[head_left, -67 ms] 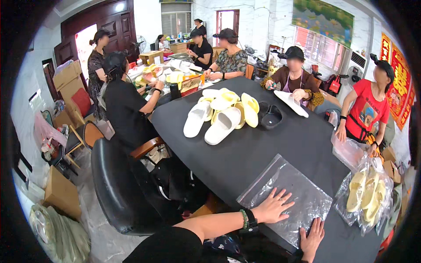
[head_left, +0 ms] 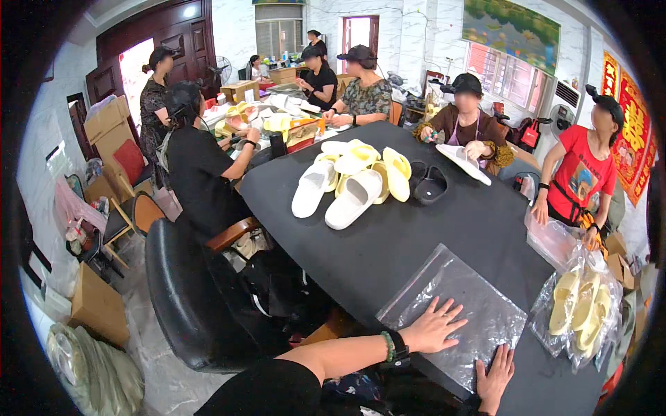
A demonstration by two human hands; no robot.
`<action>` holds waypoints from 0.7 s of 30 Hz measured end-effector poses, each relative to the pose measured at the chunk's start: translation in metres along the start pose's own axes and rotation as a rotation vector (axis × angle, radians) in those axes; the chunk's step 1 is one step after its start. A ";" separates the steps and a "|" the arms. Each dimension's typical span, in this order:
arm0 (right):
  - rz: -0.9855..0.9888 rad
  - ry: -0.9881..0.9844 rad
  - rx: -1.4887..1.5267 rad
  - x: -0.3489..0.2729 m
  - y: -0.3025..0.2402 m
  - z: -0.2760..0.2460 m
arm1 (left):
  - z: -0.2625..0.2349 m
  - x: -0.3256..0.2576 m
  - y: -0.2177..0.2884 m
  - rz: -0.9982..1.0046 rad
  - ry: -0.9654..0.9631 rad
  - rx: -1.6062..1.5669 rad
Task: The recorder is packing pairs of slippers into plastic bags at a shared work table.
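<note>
A clear plastic bag [head_left: 433,281] lies flat on the dark table [head_left: 316,256] in front of me. My left hand [head_left: 431,328] rests palm down on its middle, fingers spread. Near the bag's lower right edge, my right hand [head_left: 494,378] also lies flat with its fingers stretched out. Neither hand grips anything. Farther off on the table sits a pile of white slippers [head_left: 354,200] and yellow slippers [head_left: 397,175]. Black slippers [head_left: 428,184] stand just right of the pile. To my right, several yellow slippers [head_left: 585,301] are packed in a clear bag [head_left: 544,326].
A person in red [head_left: 581,173] stands at the table's right side, touching clear plastic. Across the table, another person [head_left: 468,121] holds a white slipper [head_left: 463,163]. Left of the table stands a black chair [head_left: 184,298]. Several people work around a cluttered far table [head_left: 326,135].
</note>
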State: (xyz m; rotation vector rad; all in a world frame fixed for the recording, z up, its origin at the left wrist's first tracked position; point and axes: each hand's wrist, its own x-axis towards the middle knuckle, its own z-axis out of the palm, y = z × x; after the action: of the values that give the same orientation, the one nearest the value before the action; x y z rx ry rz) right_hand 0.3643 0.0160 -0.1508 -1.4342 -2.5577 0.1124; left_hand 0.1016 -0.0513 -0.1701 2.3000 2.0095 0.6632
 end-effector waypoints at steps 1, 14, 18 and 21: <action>-0.001 0.001 0.001 0.000 0.001 0.001 | 0.000 0.000 0.000 0.000 0.001 0.002; 0.051 0.317 0.397 0.011 0.078 0.045 | -0.006 0.004 0.001 -0.002 -0.072 0.034; 0.204 0.271 0.397 0.027 0.066 0.032 | -0.007 0.001 -0.001 -0.012 -0.069 0.018; 0.204 0.233 0.307 0.035 0.062 0.030 | -0.010 0.004 0.001 -0.042 -0.113 -0.061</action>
State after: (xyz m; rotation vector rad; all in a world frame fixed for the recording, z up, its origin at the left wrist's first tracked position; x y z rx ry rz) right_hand 0.3921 0.0798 -0.1850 -1.4841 -2.0988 0.3320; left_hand 0.0993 -0.0502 -0.1591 2.2019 1.9538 0.5702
